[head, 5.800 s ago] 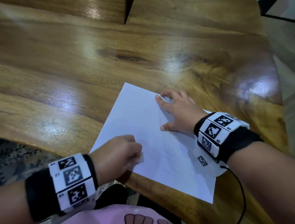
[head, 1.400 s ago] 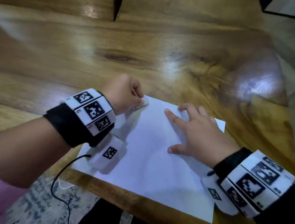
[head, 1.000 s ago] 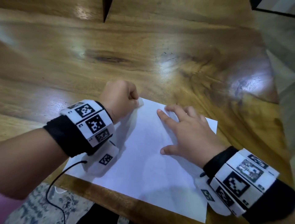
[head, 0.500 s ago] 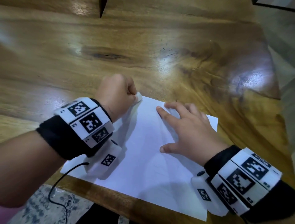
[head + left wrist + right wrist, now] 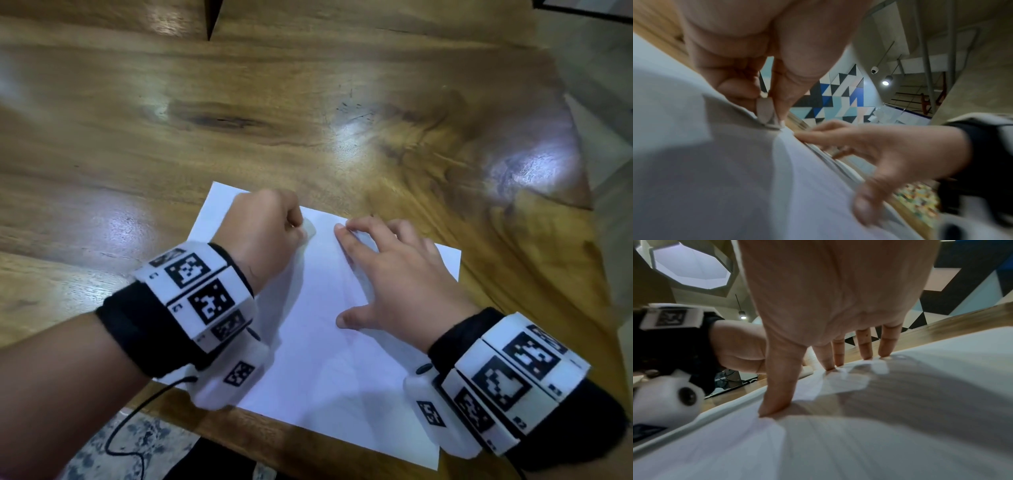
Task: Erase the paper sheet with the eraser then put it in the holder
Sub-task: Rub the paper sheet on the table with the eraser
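A white paper sheet point(image 5: 318, 359) lies at the near edge of the wooden table point(image 5: 239, 137). My left hand point(image 5: 265, 228) is curled into a fist and pinches a small white eraser point(image 5: 309, 229), whose tip presses on the sheet near its far edge. In the left wrist view the eraser point(image 5: 764, 110) sits between thumb and fingers, touching the paper point(image 5: 715, 178). My right hand point(image 5: 394, 274) lies flat with spread fingers on the sheet's far right part and holds it down. In the right wrist view its fingertips point(image 5: 828, 366) press on the paper point(image 5: 859, 443). No holder is in view.
The table's near edge point(image 5: 274, 435) runs just under the sheet, with patterned floor point(image 5: 102, 452) below. A black cable point(image 5: 137, 428) hangs from the left wrist unit. A dark gap point(image 5: 212, 17) splits the tabletop at the far side.
Over the last seconds my left hand went from the sheet's near left corner up to its far edge. In the last half second it slid a little right with the eraser. The right hand stayed pressing.
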Motion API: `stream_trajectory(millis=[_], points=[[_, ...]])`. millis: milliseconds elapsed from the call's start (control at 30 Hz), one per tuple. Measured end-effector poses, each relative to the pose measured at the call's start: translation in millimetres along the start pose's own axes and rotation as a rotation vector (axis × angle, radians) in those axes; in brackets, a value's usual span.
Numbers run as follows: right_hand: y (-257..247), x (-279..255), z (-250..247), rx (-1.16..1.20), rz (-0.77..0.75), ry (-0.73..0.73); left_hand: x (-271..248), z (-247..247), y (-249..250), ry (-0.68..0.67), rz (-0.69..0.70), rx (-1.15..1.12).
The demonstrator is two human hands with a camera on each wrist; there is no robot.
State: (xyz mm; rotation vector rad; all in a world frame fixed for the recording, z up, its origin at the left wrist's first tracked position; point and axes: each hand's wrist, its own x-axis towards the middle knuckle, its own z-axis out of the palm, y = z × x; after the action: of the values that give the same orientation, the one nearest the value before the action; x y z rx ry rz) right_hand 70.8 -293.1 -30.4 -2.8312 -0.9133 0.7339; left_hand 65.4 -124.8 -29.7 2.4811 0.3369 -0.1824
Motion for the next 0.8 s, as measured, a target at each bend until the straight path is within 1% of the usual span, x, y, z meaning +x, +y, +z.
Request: stream_trajectory(millis=[67,100,133,233,267,367,433,500,567,600,700,800], points=[[0.0,0.1,0.0,0.004,0.002,0.003,-7.5,5.9,4.4,-0.078,0.050,0.028],[-0.1,-0.1,-0.2,0.004,0.002,0.003,-6.4,4.6,4.6,-0.092,0.052,0.036],[-0.1,-0.2,-0.4,0.003,0.001,0.002,-1.9,1.5,3.6,-0.077,0.037,0.036],[0.0,-0.2,-0.7,0.002,-0.001,-0.006,11.5,-6.5,-0.1,0.053,-0.019,0.009],[0.0,0.2,-0.8,0.001,-0.001,-0.007,11.7,-5.2,1.3,0.061,-0.024,0.009],[-0.2,0.6,-0.5,-0.004,-0.001,-0.007,5.9,6.3,8.7,-0.025,0.029,0.037],[-0.1,0.3,-0.2,-0.004,-0.003,-0.005,7.3,4.1,9.3,-0.044,0.048,0.068],[0.2,-0.1,-0.4,0.004,-0.006,-0.008,14.4,-8.5,4.8,0.027,0.018,0.071],[0.9,-0.2,-0.6,0.013,-0.006,-0.013,19.4,-21.1,-0.2,0.107,-0.022,0.014],[1.2,-0.3,-0.8,0.014,-0.005,-0.015,19.3,-24.2,-1.7,0.123,-0.023,-0.019],[1.7,1.3,-2.7,0.010,0.000,-0.032,12.8,-20.4,-1.0,0.068,0.011,-0.035],[0.2,7.1,-7.3,-0.019,-0.003,-0.047,8.5,-11.6,0.3,0.001,0.004,-0.005]])
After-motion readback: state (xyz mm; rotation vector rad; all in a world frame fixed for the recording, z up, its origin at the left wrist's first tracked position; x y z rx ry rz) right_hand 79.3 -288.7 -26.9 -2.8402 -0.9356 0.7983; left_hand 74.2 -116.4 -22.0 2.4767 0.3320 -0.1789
